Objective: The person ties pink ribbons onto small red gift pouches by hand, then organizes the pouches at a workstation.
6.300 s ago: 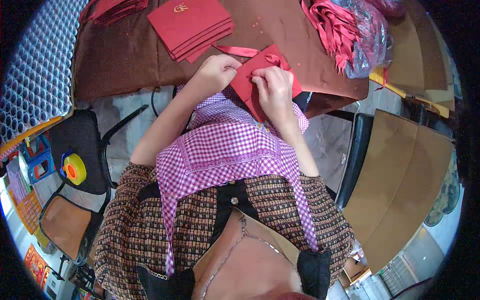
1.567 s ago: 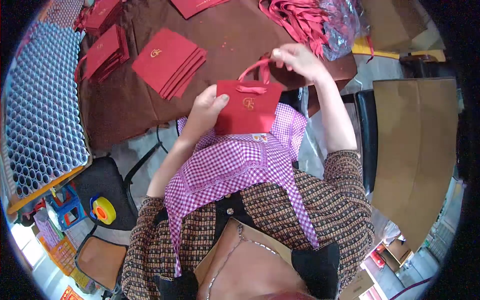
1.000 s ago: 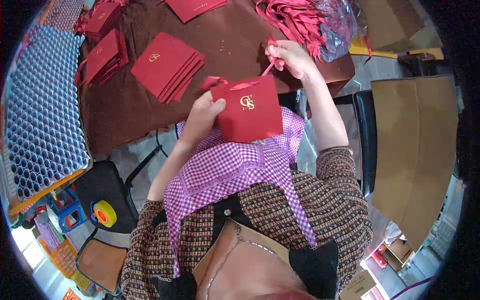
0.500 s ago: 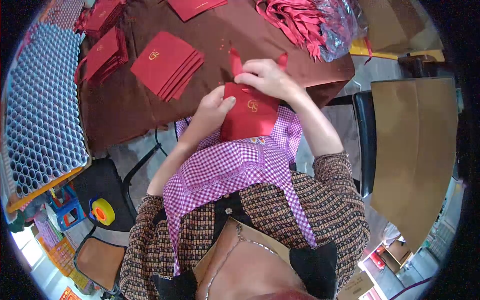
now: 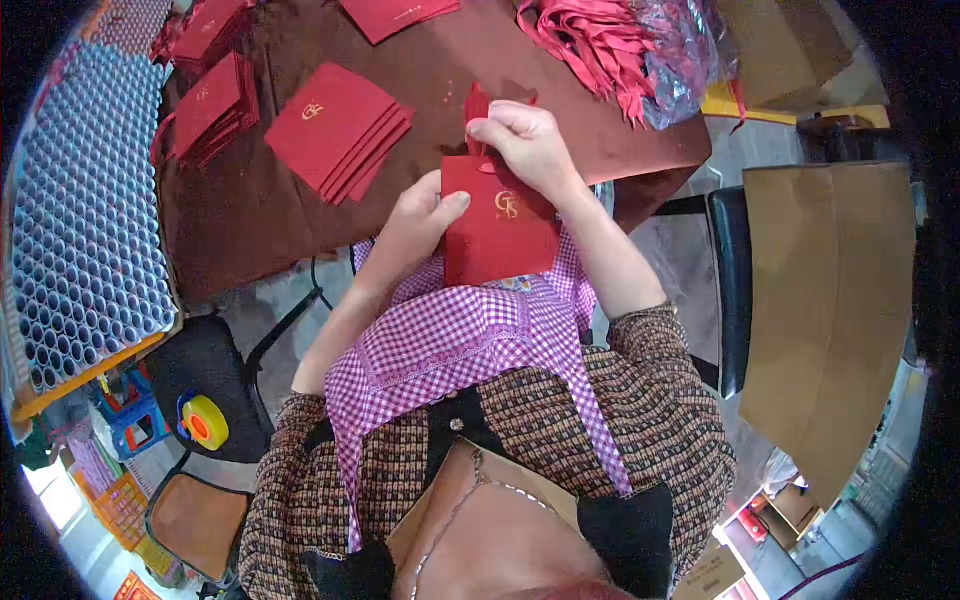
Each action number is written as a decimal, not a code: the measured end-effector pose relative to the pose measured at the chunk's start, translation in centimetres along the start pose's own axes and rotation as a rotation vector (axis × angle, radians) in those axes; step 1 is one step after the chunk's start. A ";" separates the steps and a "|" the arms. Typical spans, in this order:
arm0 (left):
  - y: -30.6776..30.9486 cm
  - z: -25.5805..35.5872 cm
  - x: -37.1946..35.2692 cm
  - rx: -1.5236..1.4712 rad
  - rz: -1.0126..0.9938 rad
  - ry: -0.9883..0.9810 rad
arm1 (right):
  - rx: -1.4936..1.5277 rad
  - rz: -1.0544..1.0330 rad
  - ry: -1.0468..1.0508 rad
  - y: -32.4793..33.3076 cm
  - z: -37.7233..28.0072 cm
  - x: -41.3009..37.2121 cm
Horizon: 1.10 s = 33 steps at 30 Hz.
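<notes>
A red paper gift bag [image 5: 490,235] with a gold monogram is upright in front of my apron. My left hand [image 5: 425,218] grips its left edge, thumb on the front face and fingers hidden behind. Above the top edge, my right hand [image 5: 525,140] is closed on a red ribbon [image 5: 477,112] that comes out of the bag's top. One ribbon end stands up beyond my fingers. Left of the bag, a fanned stack of flat red bags [image 5: 338,130] with the same gold print lies on the brown tablecloth [image 5: 225,245].
More red bags with ribbons [image 5: 212,108] are piled at the table's left. A bundle of red ribbons [image 5: 590,50] lies by clear plastic at the back right. A rack of pale tubes [image 5: 85,220] stands left, a cardboard sheet [image 5: 828,320] right. Yellow tape [image 5: 205,422] rests on a black chair.
My right hand has risen away from the bag's top edge, drawing the ribbon up and gathering it. My left hand stays on the bag's left edge.
</notes>
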State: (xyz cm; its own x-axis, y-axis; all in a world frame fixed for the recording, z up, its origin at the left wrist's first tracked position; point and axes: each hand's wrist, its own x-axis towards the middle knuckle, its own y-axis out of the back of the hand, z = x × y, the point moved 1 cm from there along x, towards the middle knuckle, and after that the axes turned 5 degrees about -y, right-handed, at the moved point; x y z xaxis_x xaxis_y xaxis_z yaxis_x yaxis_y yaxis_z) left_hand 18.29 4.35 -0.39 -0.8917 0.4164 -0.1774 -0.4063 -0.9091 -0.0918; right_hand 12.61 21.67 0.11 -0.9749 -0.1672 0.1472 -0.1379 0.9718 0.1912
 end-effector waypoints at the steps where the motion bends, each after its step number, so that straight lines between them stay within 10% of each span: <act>1: -0.3 0.5 0.1 0.002 0.000 -0.011 | -0.004 0.001 0.010 0.0 -0.2 0.1; 7: 0.4 -0.1 0.9 0.053 -0.019 -0.126 | -0.443 -0.070 0.439 -1.0 -0.8 -0.3; 10: 0.9 -2.4 0.2 1.166 0.115 -0.798 | -0.492 -0.012 0.473 -2.2 -0.9 -1.0; 13: 1.7 -2.5 -0.2 1.268 -0.053 -0.723 | -0.507 0.017 0.517 -3.0 -0.7 -1.5; 14: 1.3 -2.6 -0.2 0.659 0.006 -0.402 | -0.502 0.002 0.488 -3.2 -0.6 -1.6; 18: 0.9 -1.6 0.3 0.748 -0.067 -0.549 | -0.551 0.027 0.543 -2.8 -0.5 -1.1; 20: 0.2 -1.1 0.4 0.123 0.026 -0.083 | -0.597 -0.009 0.511 -0.7 -1.3 -0.3; 23: -0.2 0.2 0.2 -0.178 0.067 -0.039 | -0.630 0.167 0.269 2.4 -1.2 -0.7; 33: 0.5 0.1 0.7 -0.238 0.102 -0.018 | -0.757 -0.046 0.346 1.0 0.8 -4.2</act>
State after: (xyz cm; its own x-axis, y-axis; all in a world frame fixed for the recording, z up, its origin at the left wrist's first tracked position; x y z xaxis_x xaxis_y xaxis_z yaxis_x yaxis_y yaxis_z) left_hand 17.49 4.19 -0.49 -0.9299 0.3202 -0.1807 -0.2572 -0.9178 -0.3026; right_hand 16.46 23.49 -1.08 -0.8454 -0.3659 0.3891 0.0987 0.6088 0.7871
